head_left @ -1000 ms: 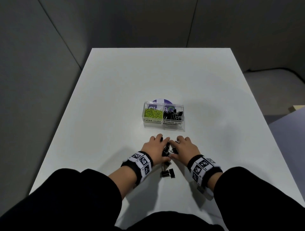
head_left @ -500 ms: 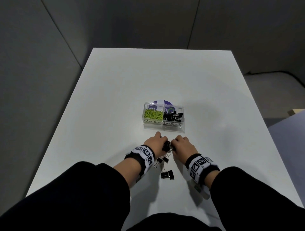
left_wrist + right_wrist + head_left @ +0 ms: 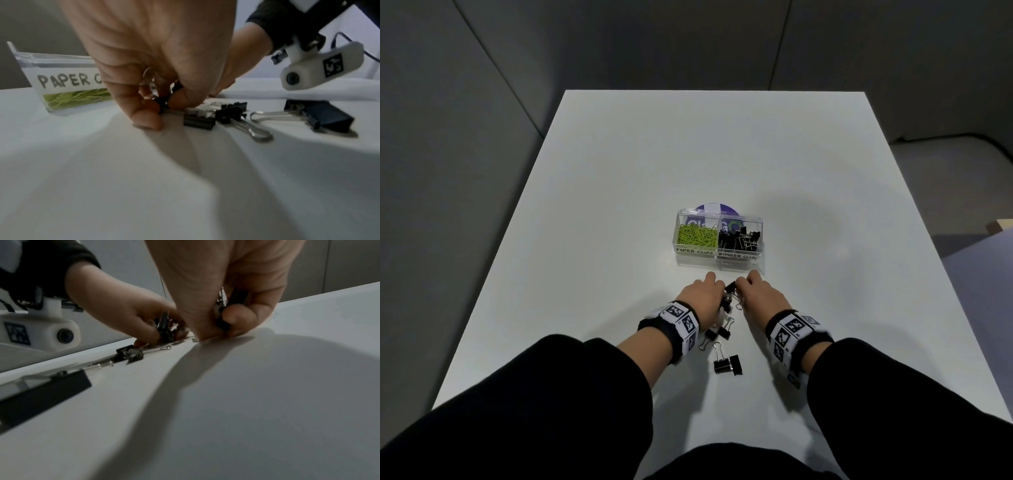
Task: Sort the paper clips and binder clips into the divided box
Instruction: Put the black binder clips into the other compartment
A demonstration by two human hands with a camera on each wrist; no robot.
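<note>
A clear divided box (image 3: 719, 255) stands mid-table; its left part holds green paper clips (image 3: 695, 235), its right part black binder clips (image 3: 739, 241). Just in front of it my left hand (image 3: 703, 296) pinches small black binder clips (image 3: 162, 102) between thumb and curled fingers. My right hand (image 3: 758, 293) grips binder clips (image 3: 222, 308) in its curled fingers. Both hands meet over a small heap. Loose black binder clips lie nearer me: a small pair (image 3: 719, 330) and a larger one (image 3: 728, 364).
The white table (image 3: 619, 205) runs wide on both sides of the box and beyond it. A purple round label (image 3: 715, 209) lies behind the box. Grey walls stand around the table; its edges are near my forearms.
Both hands have slid forward toward the box while gathering clips. Loose binder clips once under the left wrist now lie uncovered behind the hands.
</note>
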